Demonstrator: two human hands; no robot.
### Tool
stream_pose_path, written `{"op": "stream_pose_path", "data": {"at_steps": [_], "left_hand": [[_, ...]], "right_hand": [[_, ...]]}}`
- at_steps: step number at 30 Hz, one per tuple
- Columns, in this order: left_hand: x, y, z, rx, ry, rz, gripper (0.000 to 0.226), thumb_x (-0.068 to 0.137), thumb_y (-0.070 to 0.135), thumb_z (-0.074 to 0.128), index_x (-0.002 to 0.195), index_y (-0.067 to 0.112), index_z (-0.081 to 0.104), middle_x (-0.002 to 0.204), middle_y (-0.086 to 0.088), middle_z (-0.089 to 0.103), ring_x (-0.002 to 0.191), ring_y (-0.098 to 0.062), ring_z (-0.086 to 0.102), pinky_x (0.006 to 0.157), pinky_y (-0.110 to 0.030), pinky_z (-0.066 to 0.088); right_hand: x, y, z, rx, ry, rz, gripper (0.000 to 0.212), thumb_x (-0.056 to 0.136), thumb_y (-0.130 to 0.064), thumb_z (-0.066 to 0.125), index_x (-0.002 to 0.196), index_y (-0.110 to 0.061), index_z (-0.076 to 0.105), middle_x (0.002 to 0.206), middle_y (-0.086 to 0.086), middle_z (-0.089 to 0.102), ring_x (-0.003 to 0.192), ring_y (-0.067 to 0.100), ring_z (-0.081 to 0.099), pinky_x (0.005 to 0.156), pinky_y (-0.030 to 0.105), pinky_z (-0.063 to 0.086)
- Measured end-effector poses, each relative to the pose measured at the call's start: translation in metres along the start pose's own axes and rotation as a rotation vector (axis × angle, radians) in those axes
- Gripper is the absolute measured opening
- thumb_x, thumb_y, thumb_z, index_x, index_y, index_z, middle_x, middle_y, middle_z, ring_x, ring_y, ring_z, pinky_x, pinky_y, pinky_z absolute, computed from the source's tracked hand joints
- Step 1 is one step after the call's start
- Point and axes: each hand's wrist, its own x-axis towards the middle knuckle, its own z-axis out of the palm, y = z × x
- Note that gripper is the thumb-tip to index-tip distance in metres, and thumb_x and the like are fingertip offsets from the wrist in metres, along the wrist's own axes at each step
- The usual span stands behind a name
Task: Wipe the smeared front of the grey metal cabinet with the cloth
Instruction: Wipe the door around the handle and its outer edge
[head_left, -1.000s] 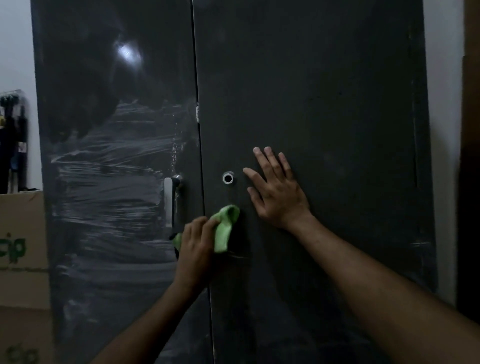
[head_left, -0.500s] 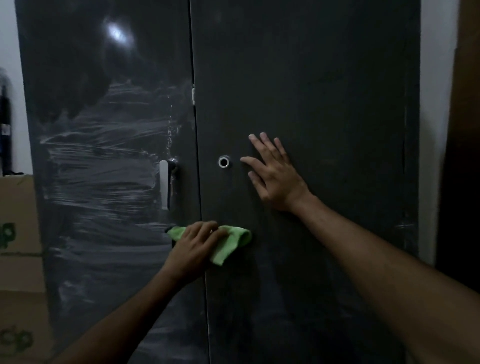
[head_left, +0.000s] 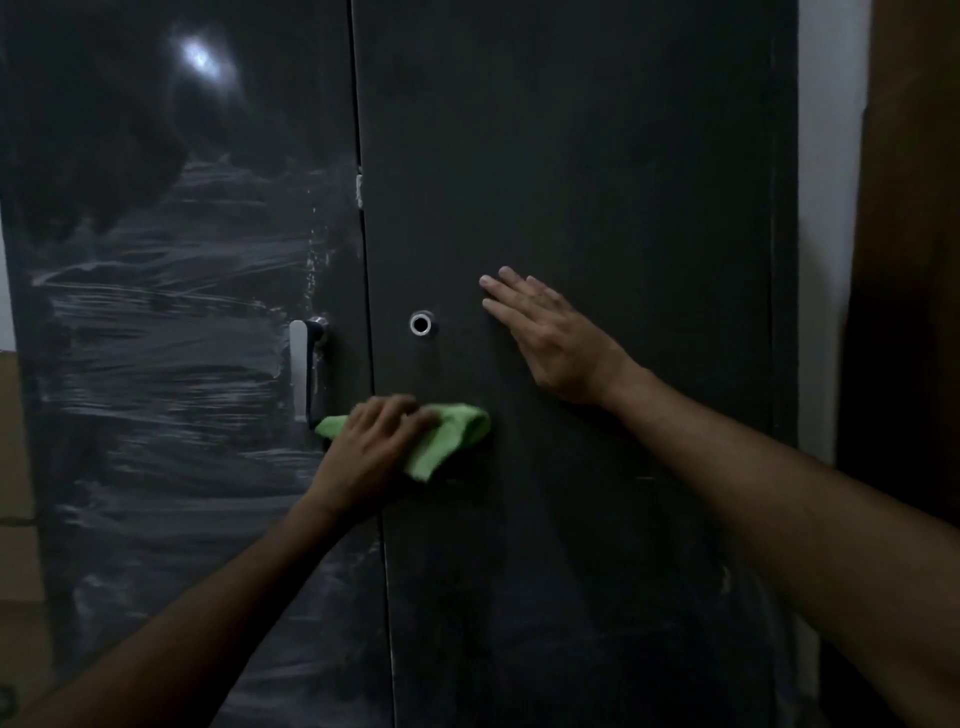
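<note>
- Slid down and to the right since a second ago: green cloth (head_left: 451, 439), now flat across the crack between the two doors, below the handle (head_left: 301, 371) and the round lock (head_left: 421, 323).
- Means wiping near the middle now; big white smears (head_left: 171, 332) on the left door not yet cleaned.
- Left hand (head_left: 371, 452) pressing on the cloth, fingers bent over it, arm reaching up from below.
- Right hand (head_left: 553, 340) flat on the grey cabinet (head_left: 623, 182), fingers straight, holding nothing.

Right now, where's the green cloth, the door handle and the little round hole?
green cloth (head_left: 460, 434): head view, bunched right end.
door handle (head_left: 298, 371): head view, pale lever's middle.
round hole (head_left: 421, 323): head view, its metal ring.
</note>
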Motion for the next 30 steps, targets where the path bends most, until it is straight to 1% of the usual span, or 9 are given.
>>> {"op": "stream_pose_path", "data": {"at_steps": [3, 5, 7, 9, 11, 15, 21, 26, 30], "left_hand": [[0.042, 0.010, -0.002, -0.148, 0.133, -0.411, 0.053, 0.082, 0.025, 0.071, 0.131, 0.007, 0.063, 0.120, -0.020, 0.057, 0.100, -0.038, 0.052, 0.089, -0.049, 0.048], [0.051, 0.024, 0.004, -0.191, 0.131, -0.453, 0.054, 0.082, 0.028, 0.068, 0.131, 0.007, 0.063, 0.120, -0.018, 0.056, 0.101, -0.035, 0.050, 0.089, -0.047, 0.045], [0.033, 0.033, 0.011, -0.132, 0.031, -0.224, 0.059, 0.082, 0.041, 0.065, 0.129, 0.006, 0.066, 0.120, -0.021, 0.061, 0.099, -0.037, 0.056, 0.087, -0.045, 0.042], [0.000, 0.029, 0.013, -0.018, -0.085, 0.069, 0.055, 0.085, 0.040, 0.058, 0.126, 0.006, 0.070, 0.119, -0.020, 0.066, 0.097, -0.038, 0.063, 0.085, -0.043, 0.046], [-0.027, 0.017, 0.009, 0.024, -0.137, 0.135, 0.049, 0.086, 0.031, 0.054, 0.128, 0.010, 0.068, 0.121, -0.016, 0.066, 0.100, -0.034, 0.062, 0.086, -0.042, 0.049], [-0.070, 0.009, 0.000, -0.010, -0.117, -0.075, 0.048, 0.084, 0.027, 0.056, 0.129, 0.011, 0.063, 0.123, -0.014, 0.064, 0.104, -0.032, 0.058, 0.084, -0.042, 0.054], [-0.111, -0.004, -0.007, -0.023, -0.048, -0.596, 0.055, 0.082, 0.038, 0.058, 0.130, 0.012, 0.068, 0.125, -0.013, 0.063, 0.103, -0.037, 0.056, 0.082, -0.045, 0.044], [-0.102, -0.050, -0.015, -0.024, 0.105, -0.870, 0.044, 0.085, 0.014, 0.074, 0.128, 0.011, 0.066, 0.113, -0.018, 0.058, 0.101, -0.042, 0.053, 0.082, -0.048, 0.044], [-0.071, -0.094, -0.022, -0.046, 0.274, -1.064, 0.037, 0.089, 0.000, 0.065, 0.125, 0.007, 0.064, 0.120, -0.024, 0.057, 0.111, -0.044, 0.055, 0.090, -0.050, 0.045]], "right_hand": [[0.000, -0.003, 0.005, -0.023, 0.029, 0.015, 0.053, 0.098, 0.004, 0.048, 0.151, 0.000, 0.045, 0.165, 0.015, 0.031, 0.156, 0.031, 0.021, 0.129, 0.044, 0.017], [0.000, -0.004, 0.006, -0.040, 0.040, 0.027, 0.053, 0.098, 0.003, 0.048, 0.151, -0.001, 0.045, 0.164, 0.014, 0.031, 0.156, 0.029, 0.022, 0.129, 0.044, 0.018], [0.000, -0.006, 0.007, -0.047, 0.045, 0.044, 0.051, 0.100, 0.000, 0.047, 0.151, -0.002, 0.045, 0.165, 0.013, 0.031, 0.156, 0.028, 0.022, 0.129, 0.043, 0.017], [0.000, -0.008, 0.010, -0.053, 0.059, 0.059, 0.048, 0.103, -0.004, 0.045, 0.151, -0.003, 0.047, 0.165, 0.011, 0.032, 0.156, 0.026, 0.023, 0.129, 0.042, 0.017], [0.001, -0.010, 0.013, -0.067, 0.088, 0.076, 0.045, 0.104, -0.007, 0.046, 0.149, -0.004, 0.049, 0.163, 0.011, 0.036, 0.155, 0.026, 0.026, 0.128, 0.044, 0.019], [0.002, -0.019, 0.025, -0.089, 0.182, 0.148, 0.045, 0.102, -0.008, 0.049, 0.147, -0.004, 0.052, 0.161, 0.011, 0.040, 0.153, 0.028, 0.031, 0.126, 0.048, 0.023], [0.018, -0.061, 0.063, -0.179, 0.196, 0.407, 0.060, 0.103, -0.030, 0.044, 0.157, -0.006, 0.034, 0.169, 0.016, 0.020, 0.158, 0.036, 0.011, 0.127, 0.058, 0.009], [0.020, -0.058, 0.082, -0.257, 0.212, 0.433, 0.062, 0.105, -0.039, 0.037, 0.158, -0.008, 0.030, 0.169, 0.019, 0.015, 0.157, 0.039, 0.008, 0.125, 0.061, 0.010], [0.021, -0.054, 0.088, -0.280, 0.233, 0.428, 0.063, 0.105, -0.041, 0.035, 0.158, -0.009, 0.031, 0.169, 0.019, 0.015, 0.157, 0.039, 0.009, 0.125, 0.062, 0.010]]}}
